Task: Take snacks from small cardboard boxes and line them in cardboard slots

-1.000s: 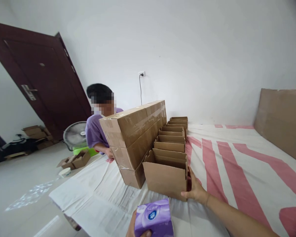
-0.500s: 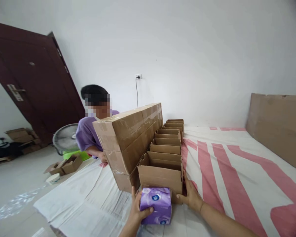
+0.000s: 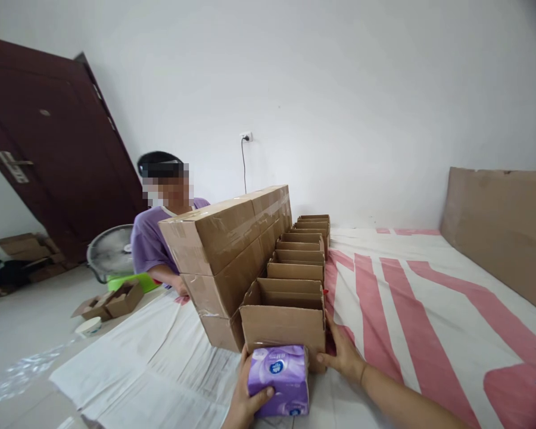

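Note:
My left hand (image 3: 246, 393) is closed around a purple tissue pack (image 3: 277, 381), thumb across its near face. The pack is in front of the nearest open cardboard box (image 3: 281, 323) and covers part of its lower front. My right hand (image 3: 343, 353) grips that box's lower right corner, thumb on the front and fingers along the side. The box's upper flaps stand up; its inside bottom is hidden from this angle. Behind it, several more open boxes (image 3: 296, 271) run in a row toward the wall.
Left of the row stands a wall of stacked closed cartons (image 3: 232, 238). Beyond it sits a person in a purple top (image 3: 152, 238), near a fan (image 3: 111, 253) and small open boxes (image 3: 124, 298). A red-and-white sheet (image 3: 384, 298) spreads right, up to a large cardboard panel (image 3: 495, 229).
The nearest box has shifted slightly toward me, with my right hand still on it. The tissue pack in my left hand has come slightly lower. The whole view has drifted a little.

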Tool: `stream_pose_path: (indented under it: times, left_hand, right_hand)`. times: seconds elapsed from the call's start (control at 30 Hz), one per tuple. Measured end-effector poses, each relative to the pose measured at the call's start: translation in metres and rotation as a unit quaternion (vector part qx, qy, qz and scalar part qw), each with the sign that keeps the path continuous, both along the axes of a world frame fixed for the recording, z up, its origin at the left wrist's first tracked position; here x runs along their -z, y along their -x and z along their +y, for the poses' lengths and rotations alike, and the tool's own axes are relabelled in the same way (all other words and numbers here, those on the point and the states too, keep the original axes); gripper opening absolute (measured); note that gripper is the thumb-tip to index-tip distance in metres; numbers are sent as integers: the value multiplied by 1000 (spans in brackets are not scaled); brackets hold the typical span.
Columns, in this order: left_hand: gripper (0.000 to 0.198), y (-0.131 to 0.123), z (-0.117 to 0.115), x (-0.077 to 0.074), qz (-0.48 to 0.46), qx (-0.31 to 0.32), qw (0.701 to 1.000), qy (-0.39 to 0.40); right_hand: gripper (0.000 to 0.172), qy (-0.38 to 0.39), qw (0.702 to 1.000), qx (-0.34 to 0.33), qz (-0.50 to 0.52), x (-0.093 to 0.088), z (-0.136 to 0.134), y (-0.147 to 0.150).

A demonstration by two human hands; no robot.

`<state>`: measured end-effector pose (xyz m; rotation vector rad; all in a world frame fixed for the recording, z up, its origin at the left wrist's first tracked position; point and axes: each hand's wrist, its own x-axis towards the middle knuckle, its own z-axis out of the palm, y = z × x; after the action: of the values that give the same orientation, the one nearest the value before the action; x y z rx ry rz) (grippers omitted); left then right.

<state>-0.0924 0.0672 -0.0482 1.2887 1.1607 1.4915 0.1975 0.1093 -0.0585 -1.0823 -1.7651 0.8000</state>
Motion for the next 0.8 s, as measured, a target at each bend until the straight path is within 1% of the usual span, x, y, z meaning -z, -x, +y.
stream_pose_path:
  times: [0.1, 0.17, 0.2, 0.27, 0.33, 0.37, 0.43, 0.53, 0.7, 0.8]
  left_hand:
    - [85, 2, -1, -1, -3, -8, 1000, 2]
    - [87, 2, -1, -1, -13, -4, 1000, 13]
    - [87, 2, -1, 0, -19, 1, 1000, 20]
    - [88, 2, -1, 2, -28, 7, 999, 32]
    - [89, 2, -1, 5, -31, 8, 999, 42]
    - [90, 2, -1, 7, -32, 7, 998, 45]
    - [93, 3, 0, 9, -30, 7, 998, 49]
    - [95, 5, -1, 9, -23, 11, 998, 54]
    - [96, 6, -1, 8, -16, 12, 998, 55]
    - [94, 6, 0, 11, -15, 8, 999, 49]
  right_hand:
    - [116, -2, 999, -37, 26, -1, 3, -2]
    - [105, 3, 997, -40, 60, 0, 7, -5]
    - [95, 12, 996, -21, 83, 1, 11, -7]
    - [75, 41, 990, 67, 116, 3, 22, -13]
    - [63, 63, 978, 161, 119, 2, 37, -21]
    - [60, 70, 972, 193, 114, 1, 46, -25]
    - [62, 81, 968, 214, 104, -3, 66, -32]
    - [73, 95, 969, 202, 104, -13, 94, -38]
    - [99, 88, 980, 126, 125, -30, 127, -33]
    - [108, 86, 983, 81, 143, -35, 139, -29]
